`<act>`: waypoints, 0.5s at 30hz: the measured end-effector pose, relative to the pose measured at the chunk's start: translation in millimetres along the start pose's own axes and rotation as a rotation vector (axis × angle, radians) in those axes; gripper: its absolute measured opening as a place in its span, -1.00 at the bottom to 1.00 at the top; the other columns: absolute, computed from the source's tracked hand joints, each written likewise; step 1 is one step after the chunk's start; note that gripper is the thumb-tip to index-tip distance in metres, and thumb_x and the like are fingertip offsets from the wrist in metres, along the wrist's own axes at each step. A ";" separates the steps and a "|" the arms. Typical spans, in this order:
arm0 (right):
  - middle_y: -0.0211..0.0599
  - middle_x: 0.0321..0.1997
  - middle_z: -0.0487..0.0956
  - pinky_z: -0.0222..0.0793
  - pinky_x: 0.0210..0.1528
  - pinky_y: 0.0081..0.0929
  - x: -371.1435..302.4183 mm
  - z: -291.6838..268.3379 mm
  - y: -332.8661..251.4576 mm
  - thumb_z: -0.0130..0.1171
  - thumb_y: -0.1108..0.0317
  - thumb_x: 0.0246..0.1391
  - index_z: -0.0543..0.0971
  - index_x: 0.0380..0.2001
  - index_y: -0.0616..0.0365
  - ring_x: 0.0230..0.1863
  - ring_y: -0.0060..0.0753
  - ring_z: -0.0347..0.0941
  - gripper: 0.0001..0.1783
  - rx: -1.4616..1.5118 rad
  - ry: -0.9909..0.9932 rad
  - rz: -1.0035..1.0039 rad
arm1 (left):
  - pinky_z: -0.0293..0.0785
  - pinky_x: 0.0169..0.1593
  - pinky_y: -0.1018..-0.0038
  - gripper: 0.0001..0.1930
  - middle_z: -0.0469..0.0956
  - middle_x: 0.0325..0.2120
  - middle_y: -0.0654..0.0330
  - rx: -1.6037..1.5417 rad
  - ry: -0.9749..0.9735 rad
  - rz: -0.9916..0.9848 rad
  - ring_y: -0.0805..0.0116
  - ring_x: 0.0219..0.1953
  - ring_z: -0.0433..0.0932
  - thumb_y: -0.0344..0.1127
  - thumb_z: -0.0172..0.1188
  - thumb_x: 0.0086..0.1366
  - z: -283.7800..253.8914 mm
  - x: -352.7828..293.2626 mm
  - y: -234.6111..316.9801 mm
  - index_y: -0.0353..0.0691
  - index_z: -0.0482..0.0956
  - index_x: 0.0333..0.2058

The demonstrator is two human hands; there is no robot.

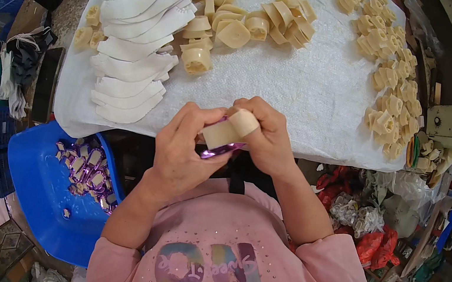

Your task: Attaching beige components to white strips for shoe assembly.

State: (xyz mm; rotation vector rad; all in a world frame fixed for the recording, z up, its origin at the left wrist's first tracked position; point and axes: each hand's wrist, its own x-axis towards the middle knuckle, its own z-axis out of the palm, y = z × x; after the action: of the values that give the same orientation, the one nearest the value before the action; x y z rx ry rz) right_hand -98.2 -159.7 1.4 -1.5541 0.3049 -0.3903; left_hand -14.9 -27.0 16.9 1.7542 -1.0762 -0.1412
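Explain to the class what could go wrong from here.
The shiny purple-and-beige piece, held between the left hand and right hand near the front edge of the white-covered table, might slip and fall. Thin, curved white pieces, overlapping towards that edge, could slide if the left hand brushes them. Similar shiny pieces, heaped in the blue plastic basin, may scuff.

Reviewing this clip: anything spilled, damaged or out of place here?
Nothing looks clearly spilled or damaged. One minor oddity: in the blue basin, a single small purple piece lies apart from the heap of similar pieces, so it looks like a stray.
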 end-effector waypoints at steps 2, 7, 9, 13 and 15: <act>-0.35 -0.44 0.51 0.33 -0.34 -0.57 0.8 -3.6 2.2 0.01 0.35 0.15 0.49 -0.36 0.24 -0.40 -0.55 0.39 -0.83 0.180 -0.060 0.011 | 0.37 -0.48 0.66 -0.55 0.44 -0.51 0.22 -0.033 0.040 0.018 0.55 -0.55 0.41 -0.52 0.41 -0.19 0.7 -0.6 -1.1 -0.27 0.46 -0.24; -0.34 -0.34 0.49 0.30 -0.23 -0.60 -7.1 -5.2 8.3 -0.05 0.33 0.20 0.50 -0.29 0.26 -0.28 -0.56 0.37 -0.78 0.382 -0.159 0.015 | 0.47 -0.51 0.47 -0.52 0.49 -0.56 0.13 0.031 0.148 0.035 0.23 -0.59 0.54 -0.41 0.47 -0.26 11.3 -4.7 -0.3 -0.29 0.42 -0.33; -0.36 -0.34 0.48 0.30 -0.24 -0.61 -9.4 3.8 3.2 -0.08 0.32 0.22 0.49 -0.27 0.26 -0.29 -0.56 0.37 -0.77 0.075 -0.045 -0.051 | 0.47 -0.52 0.46 -0.53 0.49 -0.58 0.12 0.075 0.187 0.030 0.22 -0.60 0.54 -0.40 0.47 -0.25 15.7 -7.3 0.2 -0.29 0.40 -0.34; -0.34 -0.33 0.47 0.31 -0.24 -0.59 -7.8 16.6 11.8 -0.12 0.30 0.25 0.47 -0.19 0.26 -0.29 -0.54 0.37 -0.74 0.119 0.097 -0.014 | 0.46 -0.55 0.43 -0.53 0.47 -0.61 0.12 0.140 0.269 0.037 0.20 -0.64 0.53 -0.40 0.46 -0.25 24.6 -2.7 -5.9 -0.30 0.38 -0.36; -0.32 -0.32 0.48 0.31 -0.21 -0.57 -12.1 13.4 18.6 -0.12 0.29 0.25 0.46 -0.16 0.26 -0.27 -0.54 0.37 -0.73 0.335 0.061 0.118 | 0.46 -0.56 0.44 -0.54 0.47 -0.62 0.12 0.144 0.285 0.047 0.20 -0.64 0.52 -0.39 0.46 -0.24 24.3 -3.0 -7.4 -0.31 0.38 -0.36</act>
State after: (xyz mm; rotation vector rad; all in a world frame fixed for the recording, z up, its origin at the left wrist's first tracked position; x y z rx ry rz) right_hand -102.5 -142.9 -17.8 -1.1919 0.3573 -0.3752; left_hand -25.5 -41.4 -1.4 1.8103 -0.9355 0.2156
